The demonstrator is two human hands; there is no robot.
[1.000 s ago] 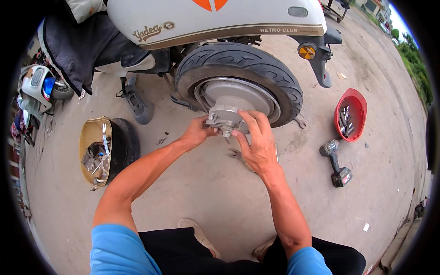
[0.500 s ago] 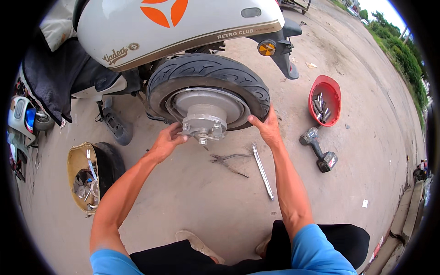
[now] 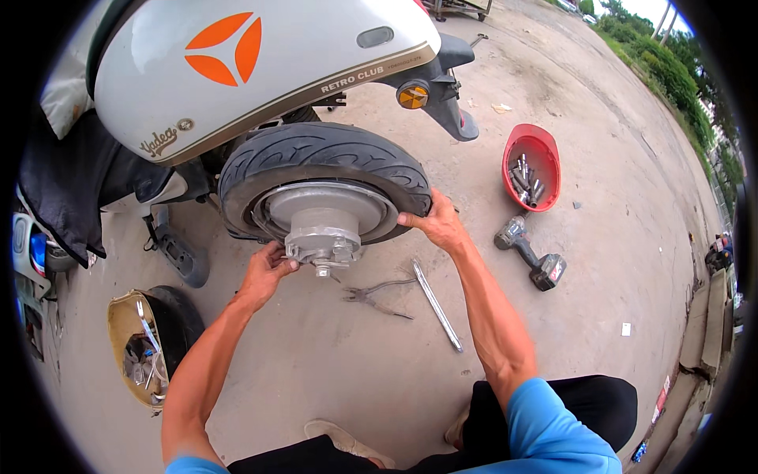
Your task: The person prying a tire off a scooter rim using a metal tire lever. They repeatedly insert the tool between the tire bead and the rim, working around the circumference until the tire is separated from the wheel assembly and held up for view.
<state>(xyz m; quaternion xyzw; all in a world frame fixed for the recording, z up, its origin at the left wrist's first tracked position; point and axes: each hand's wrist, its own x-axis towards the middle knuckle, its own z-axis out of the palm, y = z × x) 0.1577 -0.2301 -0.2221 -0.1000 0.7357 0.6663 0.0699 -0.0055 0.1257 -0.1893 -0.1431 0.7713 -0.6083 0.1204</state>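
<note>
Right hand (image 3: 440, 224) clasping tyre (image 3: 332, 150), left hand (image 3: 263, 278) at the hub (image 3: 320, 229) (its grip unclear), someone seemingly steadies the wheel (image 3: 290, 202) left of frame centre, a next move likely calling for even support.

Fingertips of the bare right hand (image 3: 444, 227) are kinda lost behind the round black rubber tyre (image 3: 332, 146). Glossy white scooter body (image 3: 300, 47) gets chopped off up top, and those grey bits (image 3: 140, 365) in the tan-lined black tub (image 3: 180, 316)? Too tiny to tell.
</note>
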